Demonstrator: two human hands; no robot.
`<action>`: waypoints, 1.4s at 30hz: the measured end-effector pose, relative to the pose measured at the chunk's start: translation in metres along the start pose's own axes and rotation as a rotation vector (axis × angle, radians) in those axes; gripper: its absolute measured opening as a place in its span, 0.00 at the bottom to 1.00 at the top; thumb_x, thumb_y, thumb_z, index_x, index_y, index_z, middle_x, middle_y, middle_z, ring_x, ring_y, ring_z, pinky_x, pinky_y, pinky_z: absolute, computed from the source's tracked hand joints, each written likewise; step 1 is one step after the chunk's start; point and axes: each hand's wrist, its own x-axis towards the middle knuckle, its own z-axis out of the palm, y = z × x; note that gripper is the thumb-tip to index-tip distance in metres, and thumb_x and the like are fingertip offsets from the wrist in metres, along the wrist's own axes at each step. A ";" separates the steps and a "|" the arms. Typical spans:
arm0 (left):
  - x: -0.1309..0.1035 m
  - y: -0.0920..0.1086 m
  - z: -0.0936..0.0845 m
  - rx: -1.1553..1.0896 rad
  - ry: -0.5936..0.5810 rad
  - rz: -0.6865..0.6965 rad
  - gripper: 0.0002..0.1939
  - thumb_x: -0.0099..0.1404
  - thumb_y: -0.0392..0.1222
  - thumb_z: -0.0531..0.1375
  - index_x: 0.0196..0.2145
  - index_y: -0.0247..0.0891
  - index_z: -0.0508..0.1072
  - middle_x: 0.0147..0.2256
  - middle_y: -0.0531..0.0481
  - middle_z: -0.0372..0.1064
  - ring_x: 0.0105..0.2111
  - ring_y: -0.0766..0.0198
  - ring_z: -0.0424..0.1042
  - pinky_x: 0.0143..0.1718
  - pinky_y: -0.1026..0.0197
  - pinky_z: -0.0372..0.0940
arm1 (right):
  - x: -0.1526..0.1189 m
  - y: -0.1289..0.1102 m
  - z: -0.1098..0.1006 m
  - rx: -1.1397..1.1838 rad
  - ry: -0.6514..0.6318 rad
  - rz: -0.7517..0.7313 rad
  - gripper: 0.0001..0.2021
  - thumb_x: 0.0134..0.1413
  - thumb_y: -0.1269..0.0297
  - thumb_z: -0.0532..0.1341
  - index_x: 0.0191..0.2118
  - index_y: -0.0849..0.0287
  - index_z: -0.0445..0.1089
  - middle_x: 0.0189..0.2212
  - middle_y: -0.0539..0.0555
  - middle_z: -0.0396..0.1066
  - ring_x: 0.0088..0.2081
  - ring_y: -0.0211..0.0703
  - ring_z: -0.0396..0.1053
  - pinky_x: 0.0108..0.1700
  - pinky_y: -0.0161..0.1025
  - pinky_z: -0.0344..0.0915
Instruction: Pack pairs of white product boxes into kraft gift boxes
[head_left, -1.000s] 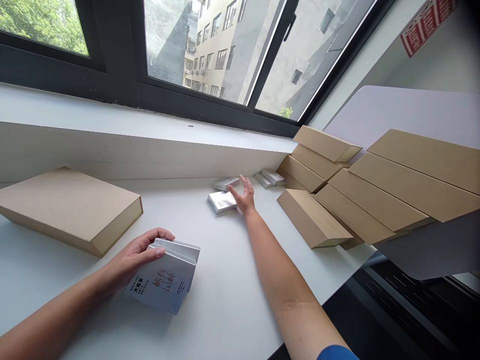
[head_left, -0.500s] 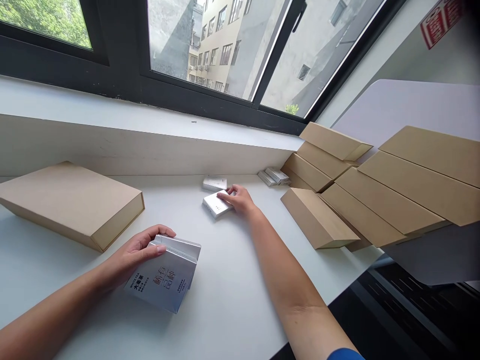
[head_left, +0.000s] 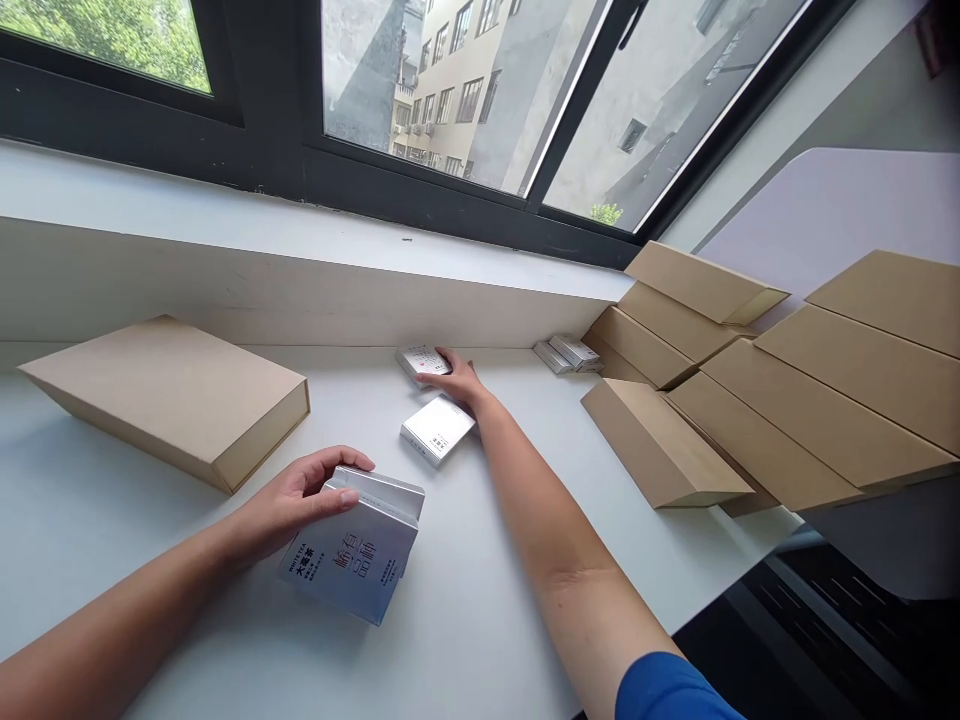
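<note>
My left hand (head_left: 304,500) is closed on silver tea boxes (head_left: 356,555) printed "WHITE TEA", held upright at an angle with the thumb on the near side. There seem to be two pressed together; the rear one is mostly hidden. Farther back, my right hand (head_left: 456,380) grips a small white tea box (head_left: 420,362) near the low wall, its printed face showing between thumb and fingers. Just in front of that hand another white tea box (head_left: 437,430) lies flat on the table, close to the wrist.
A large tan carton (head_left: 180,395) lies on the white table (head_left: 495,600) at left. Several tan cartons (head_left: 667,440) are stacked at right. Small silver boxes (head_left: 568,353) sit at the back, beside the stack. Behind runs a low wall (head_left: 315,315) under the window.
My right hand has left the nearer white tea box and moved to the one behind it, which is now turned and tilted. My left hand keeps its hold. The view has shifted slightly.
</note>
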 end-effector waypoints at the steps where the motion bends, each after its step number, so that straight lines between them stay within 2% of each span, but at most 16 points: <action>1: 0.001 -0.001 -0.002 0.003 -0.011 0.008 0.25 0.57 0.59 0.67 0.47 0.46 0.69 0.37 0.51 0.73 0.35 0.56 0.74 0.36 0.57 0.69 | -0.001 -0.001 -0.001 0.031 -0.027 0.033 0.41 0.38 0.51 0.73 0.61 0.53 0.66 0.56 0.61 0.72 0.57 0.58 0.69 0.54 0.53 0.70; 5: 0.004 -0.003 -0.007 0.021 -0.017 0.030 0.24 0.57 0.58 0.68 0.45 0.45 0.69 0.36 0.51 0.73 0.34 0.58 0.74 0.36 0.58 0.69 | -0.006 -0.015 -0.015 0.129 -0.071 0.104 0.42 0.35 0.61 0.73 0.61 0.54 0.66 0.56 0.62 0.71 0.49 0.55 0.74 0.47 0.50 0.75; 7: 0.004 -0.003 -0.008 0.036 -0.022 0.025 0.24 0.56 0.59 0.68 0.44 0.44 0.69 0.37 0.51 0.73 0.35 0.57 0.75 0.35 0.58 0.69 | -0.011 -0.032 -0.026 0.206 -0.092 0.021 0.40 0.35 0.62 0.73 0.59 0.54 0.66 0.55 0.60 0.72 0.48 0.54 0.75 0.45 0.48 0.75; 10: 0.003 -0.002 -0.008 0.044 -0.020 0.023 0.25 0.57 0.60 0.67 0.44 0.44 0.68 0.37 0.50 0.73 0.35 0.55 0.75 0.36 0.56 0.71 | -0.025 -0.069 -0.047 0.351 -0.170 -0.190 0.39 0.37 0.59 0.74 0.59 0.52 0.65 0.54 0.57 0.72 0.48 0.52 0.74 0.45 0.46 0.76; 13: 0.001 -0.002 -0.007 0.038 -0.005 0.034 0.25 0.57 0.60 0.67 0.45 0.44 0.67 0.37 0.49 0.73 0.36 0.55 0.76 0.37 0.55 0.71 | -0.043 -0.104 -0.069 0.299 -0.196 -0.348 0.38 0.40 0.60 0.74 0.60 0.48 0.64 0.56 0.54 0.69 0.47 0.47 0.73 0.49 0.46 0.75; 16: 0.001 -0.003 -0.007 0.022 -0.010 0.031 0.25 0.57 0.59 0.67 0.45 0.44 0.67 0.37 0.50 0.73 0.35 0.56 0.75 0.36 0.56 0.71 | -0.059 -0.119 -0.082 0.200 -0.123 -0.421 0.37 0.46 0.66 0.69 0.63 0.45 0.61 0.54 0.52 0.68 0.44 0.43 0.71 0.49 0.44 0.74; 19: 0.001 -0.004 -0.008 0.011 -0.007 0.027 0.24 0.58 0.58 0.67 0.46 0.45 0.67 0.37 0.51 0.73 0.34 0.57 0.75 0.36 0.57 0.70 | -0.072 -0.118 -0.079 0.025 -0.146 -0.422 0.35 0.47 0.75 0.62 0.62 0.44 0.64 0.47 0.51 0.71 0.43 0.44 0.70 0.46 0.43 0.71; 23: 0.001 -0.005 -0.009 0.025 0.000 0.039 0.25 0.60 0.58 0.66 0.48 0.45 0.66 0.39 0.52 0.72 0.35 0.59 0.74 0.36 0.58 0.70 | -0.089 -0.123 -0.051 -0.334 -0.214 -0.436 0.28 0.43 0.79 0.63 0.50 0.46 0.73 0.41 0.50 0.75 0.46 0.51 0.69 0.50 0.48 0.67; 25: 0.001 -0.004 -0.009 0.056 0.032 0.069 0.24 0.60 0.58 0.66 0.48 0.46 0.67 0.40 0.53 0.70 0.36 0.60 0.74 0.37 0.59 0.69 | -0.098 -0.128 -0.036 -0.415 -0.319 -0.415 0.25 0.41 0.73 0.70 0.48 0.47 0.74 0.40 0.50 0.75 0.47 0.53 0.70 0.50 0.49 0.67; 28: 0.000 -0.002 -0.007 0.094 0.056 0.098 0.25 0.60 0.59 0.66 0.49 0.45 0.67 0.40 0.53 0.69 0.37 0.59 0.73 0.38 0.60 0.69 | -0.107 -0.131 -0.026 -0.361 -0.471 -0.274 0.29 0.41 0.53 0.75 0.52 0.47 0.73 0.44 0.53 0.75 0.46 0.53 0.72 0.46 0.47 0.68; 30: -0.002 -0.001 -0.006 0.086 0.068 0.100 0.25 0.59 0.59 0.66 0.49 0.45 0.67 0.40 0.52 0.69 0.36 0.59 0.74 0.37 0.59 0.69 | -0.108 -0.125 -0.029 -0.289 -0.397 -0.201 0.28 0.50 0.43 0.69 0.56 0.47 0.71 0.49 0.54 0.74 0.48 0.52 0.72 0.48 0.48 0.68; 33: -0.003 -0.001 -0.004 0.067 0.089 0.089 0.27 0.58 0.61 0.66 0.49 0.45 0.67 0.41 0.52 0.71 0.36 0.58 0.74 0.37 0.59 0.70 | -0.108 -0.108 -0.040 -0.252 -0.210 -0.226 0.24 0.63 0.40 0.57 0.57 0.46 0.71 0.57 0.53 0.71 0.61 0.54 0.63 0.62 0.55 0.59; 35: -0.002 -0.002 -0.003 0.078 0.096 0.083 0.28 0.58 0.61 0.66 0.50 0.45 0.67 0.45 0.49 0.71 0.38 0.57 0.75 0.38 0.57 0.70 | -0.110 -0.096 -0.046 -0.224 -0.251 -0.233 0.24 0.64 0.40 0.55 0.58 0.45 0.70 0.61 0.51 0.67 0.67 0.54 0.54 0.67 0.57 0.52; 38: 0.000 -0.006 -0.002 0.085 0.170 0.121 0.30 0.58 0.62 0.65 0.53 0.46 0.67 0.57 0.45 0.68 0.46 0.53 0.74 0.43 0.55 0.71 | -0.119 -0.087 -0.052 -0.264 -0.397 -0.188 0.36 0.52 0.37 0.66 0.63 0.46 0.65 0.67 0.52 0.60 0.70 0.57 0.48 0.68 0.60 0.50; 40: 0.001 -0.007 -0.003 0.100 0.213 0.152 0.30 0.58 0.62 0.65 0.54 0.47 0.67 0.60 0.44 0.65 0.49 0.52 0.72 0.44 0.55 0.71 | -0.124 -0.087 -0.052 -0.355 -0.419 -0.179 0.46 0.41 0.41 0.73 0.66 0.47 0.62 0.70 0.55 0.55 0.71 0.60 0.46 0.69 0.60 0.50; 42: 0.001 -0.008 -0.004 0.140 0.200 0.154 0.30 0.58 0.61 0.65 0.54 0.46 0.68 0.56 0.44 0.68 0.45 0.54 0.73 0.41 0.56 0.71 | -0.125 -0.088 -0.048 -0.423 -0.390 -0.162 0.45 0.44 0.47 0.73 0.68 0.48 0.60 0.70 0.56 0.53 0.71 0.60 0.47 0.68 0.60 0.52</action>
